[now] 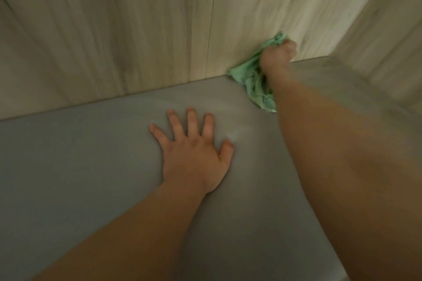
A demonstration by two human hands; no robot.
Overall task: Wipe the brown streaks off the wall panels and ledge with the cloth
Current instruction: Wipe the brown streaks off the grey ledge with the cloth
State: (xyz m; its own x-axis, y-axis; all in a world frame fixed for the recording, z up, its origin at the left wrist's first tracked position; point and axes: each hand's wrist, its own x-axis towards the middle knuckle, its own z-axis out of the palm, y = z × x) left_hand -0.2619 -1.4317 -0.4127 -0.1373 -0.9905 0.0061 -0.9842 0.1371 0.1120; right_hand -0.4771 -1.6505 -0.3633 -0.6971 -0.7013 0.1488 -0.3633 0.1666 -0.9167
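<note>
Right forearm (342, 166) is stretching over the smooth grey ledge (80, 166); right hand (277, 55) fingers are clenching a crumpled green cloth (255, 82) against pale wood-grain wall panels (137, 29). Left hand (194, 155) is lying flat, fingers spread.

Legible markings: none. I read no text, label, brand, number or sign on the panels (137, 29), the ledge (80, 155) or the cloth (253, 79).
</note>
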